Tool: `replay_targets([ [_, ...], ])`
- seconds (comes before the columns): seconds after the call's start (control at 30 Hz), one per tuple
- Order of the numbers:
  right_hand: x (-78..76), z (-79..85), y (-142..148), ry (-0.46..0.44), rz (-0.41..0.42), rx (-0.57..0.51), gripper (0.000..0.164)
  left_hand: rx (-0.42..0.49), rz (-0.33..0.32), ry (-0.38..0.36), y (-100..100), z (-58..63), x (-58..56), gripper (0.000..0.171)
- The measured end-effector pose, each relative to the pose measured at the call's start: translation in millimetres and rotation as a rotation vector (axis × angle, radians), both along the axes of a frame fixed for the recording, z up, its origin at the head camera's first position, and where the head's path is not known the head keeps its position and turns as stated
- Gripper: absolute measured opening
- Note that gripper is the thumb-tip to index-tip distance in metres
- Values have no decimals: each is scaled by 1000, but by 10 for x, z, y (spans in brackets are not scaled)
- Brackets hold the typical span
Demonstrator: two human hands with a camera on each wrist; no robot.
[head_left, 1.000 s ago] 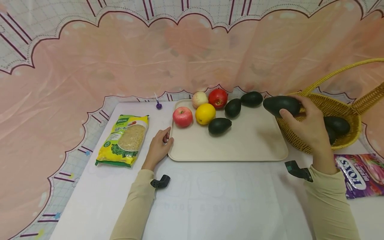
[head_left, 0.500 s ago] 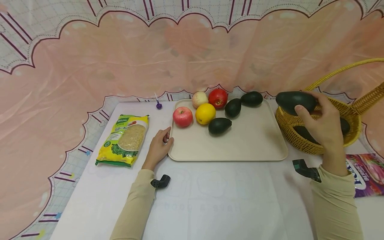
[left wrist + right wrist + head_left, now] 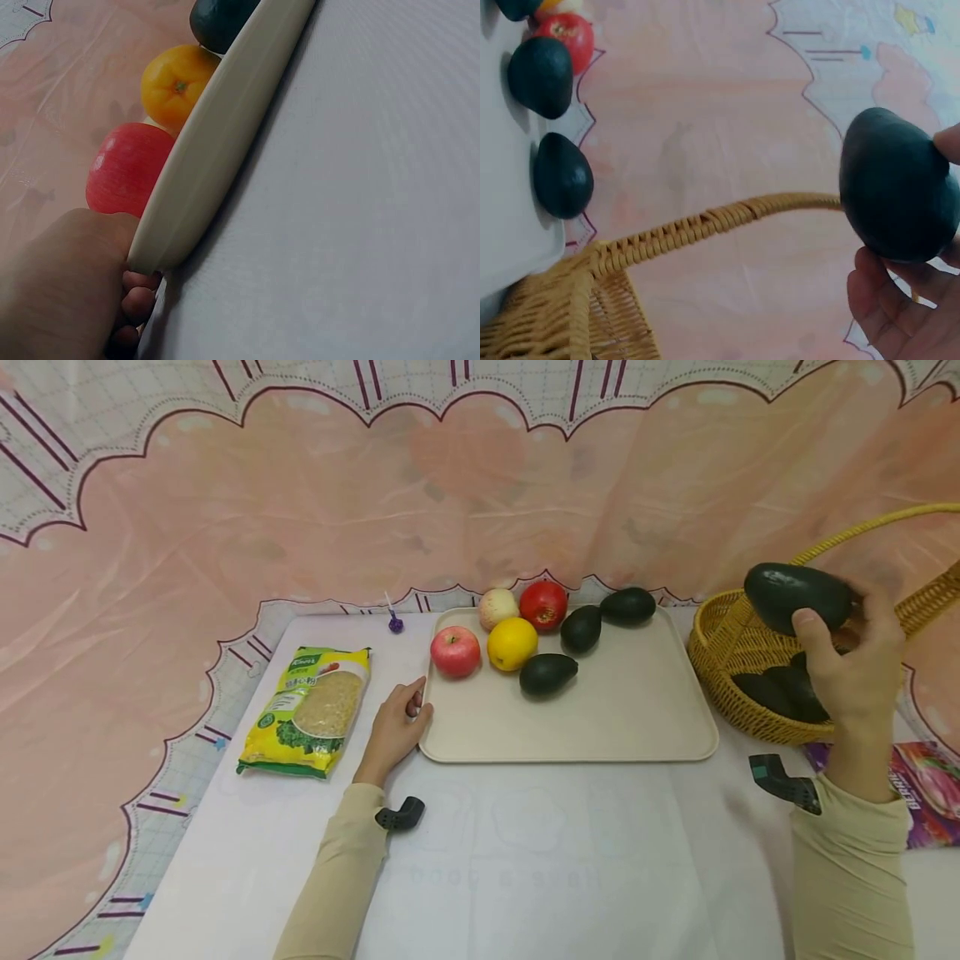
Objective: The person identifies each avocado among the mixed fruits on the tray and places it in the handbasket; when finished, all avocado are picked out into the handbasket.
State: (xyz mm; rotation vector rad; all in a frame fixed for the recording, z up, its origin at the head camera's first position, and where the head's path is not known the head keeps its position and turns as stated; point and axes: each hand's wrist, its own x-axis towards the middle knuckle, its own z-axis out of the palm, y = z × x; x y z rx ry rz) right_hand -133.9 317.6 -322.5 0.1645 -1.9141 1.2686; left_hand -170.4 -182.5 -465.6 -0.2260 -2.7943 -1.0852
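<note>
The right hand (image 3: 862, 652), gripping an avocado (image 3: 787, 596), has moved farther from the tray (image 3: 622, 710) — now over the basket (image 3: 714, 681); the left hand (image 3: 393, 728) holds the tray's edge.

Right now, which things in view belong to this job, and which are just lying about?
Probably the job: avocado, held in the right hand; wicker basket; dark fruit inside it; tray, gripped at its edge by the left hand; tray fruit.

Likely lying about: yellow packet, purple lollipop, purple bag, partly hidden.
</note>
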Motion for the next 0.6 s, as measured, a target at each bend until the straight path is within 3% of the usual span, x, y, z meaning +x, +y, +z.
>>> replay_targets([
  [0.2,-6,8,117,82,13,-106,48,-4,2,0,2,5,2,46],
  [0.4,42,13,232,-31,-165,-123,51,-11,1,2,8,15,7,45],
  [0.6,24,-39,317,-100,-196,-124,52,4,6,-15,11,32,13,46],
])
